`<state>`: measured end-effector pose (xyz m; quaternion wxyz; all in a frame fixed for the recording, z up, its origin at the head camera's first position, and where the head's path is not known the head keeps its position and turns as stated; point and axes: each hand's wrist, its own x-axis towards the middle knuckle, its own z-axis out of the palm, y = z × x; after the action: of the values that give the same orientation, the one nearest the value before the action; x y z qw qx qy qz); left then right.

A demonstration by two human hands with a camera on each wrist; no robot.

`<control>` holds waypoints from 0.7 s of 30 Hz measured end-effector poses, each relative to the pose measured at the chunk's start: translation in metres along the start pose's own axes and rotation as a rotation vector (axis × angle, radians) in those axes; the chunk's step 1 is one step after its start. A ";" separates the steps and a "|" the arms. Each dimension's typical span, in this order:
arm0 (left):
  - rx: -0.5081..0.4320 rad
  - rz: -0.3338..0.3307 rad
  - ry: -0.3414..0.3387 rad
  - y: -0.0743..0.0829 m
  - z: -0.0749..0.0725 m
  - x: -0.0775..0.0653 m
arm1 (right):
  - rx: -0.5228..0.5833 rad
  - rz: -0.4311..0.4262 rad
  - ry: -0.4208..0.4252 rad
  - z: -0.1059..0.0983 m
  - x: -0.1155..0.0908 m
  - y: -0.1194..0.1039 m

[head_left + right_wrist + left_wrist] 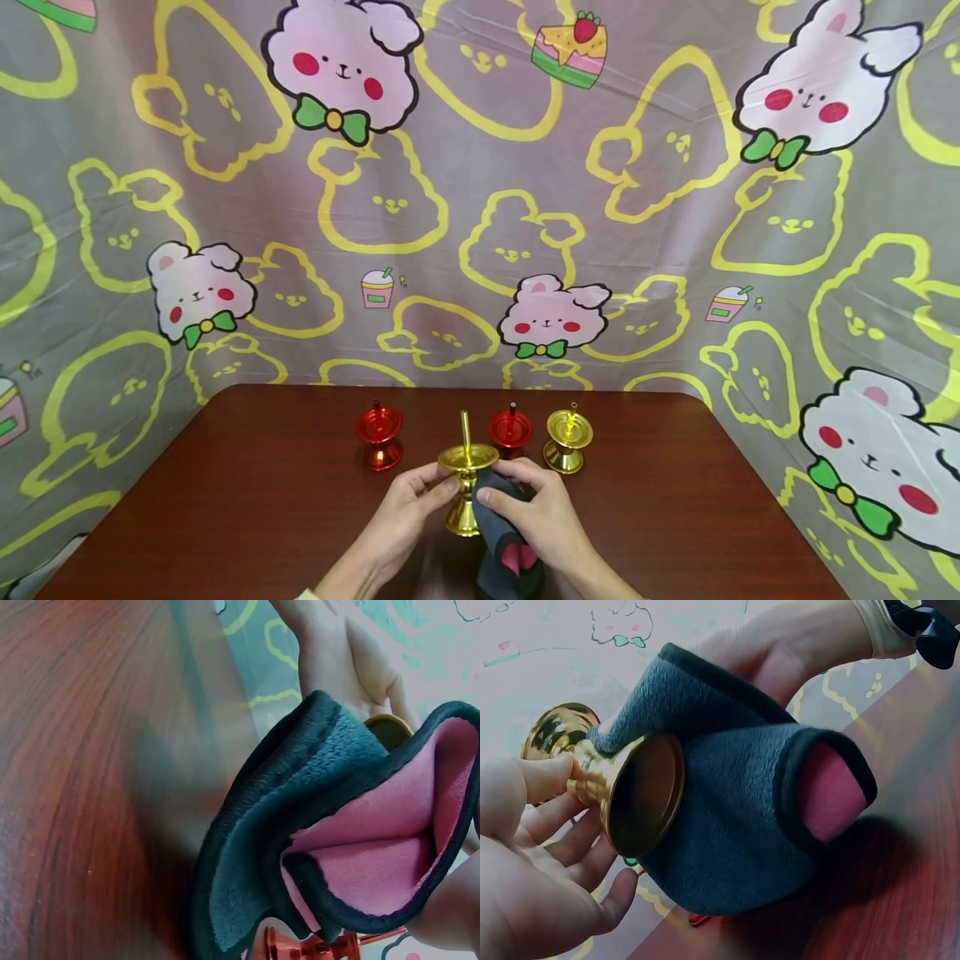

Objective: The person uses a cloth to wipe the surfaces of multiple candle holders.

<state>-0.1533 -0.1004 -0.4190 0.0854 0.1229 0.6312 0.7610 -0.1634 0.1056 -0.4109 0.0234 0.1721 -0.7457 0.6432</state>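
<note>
A gold candle holder [462, 523] with a wide dish, a thin upright tube and a flared base is held above the table in front of me. My left hand [405, 510] grips its stem from the left, thumb on the near side; the left wrist view shows the hollow underside of the holder's base [646, 796]. In my right hand [546, 512] is a folded cloth [495, 525], dark blue-grey outside and pink inside with a black edge. The cloth lies against the holder's right side, covering part of the stem and base.
Farther back on the brown table [247, 492] stand a red candle holder [379, 427] on the left, another red holder [511, 427] partly hidden behind my hands, and a second gold holder [567, 429] on the right. A rabbit-patterned curtain [450, 167] surrounds the table.
</note>
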 end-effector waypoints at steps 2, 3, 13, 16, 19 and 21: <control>0.005 -0.003 0.003 0.001 0.001 0.000 | 0.006 -0.001 0.012 0.001 0.000 0.001; 0.008 -0.007 0.010 0.001 0.001 0.000 | 0.005 -0.005 0.021 0.002 -0.001 0.002; 0.038 -0.056 0.201 -0.001 0.006 0.002 | 0.025 -0.014 0.029 0.008 -0.005 0.005; 0.024 -0.051 0.250 0.000 0.006 0.003 | 0.015 -0.010 0.033 0.008 -0.004 0.003; 0.022 -0.033 0.268 0.001 0.005 0.004 | 0.000 -0.008 0.032 0.007 -0.003 0.002; 0.022 -0.022 0.266 0.002 0.005 0.004 | -0.010 -0.006 0.026 0.005 -0.002 0.000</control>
<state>-0.1554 -0.0949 -0.4156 0.0079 0.0148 0.6465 0.7627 -0.1608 0.1007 -0.4123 0.0361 0.1658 -0.7482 0.6415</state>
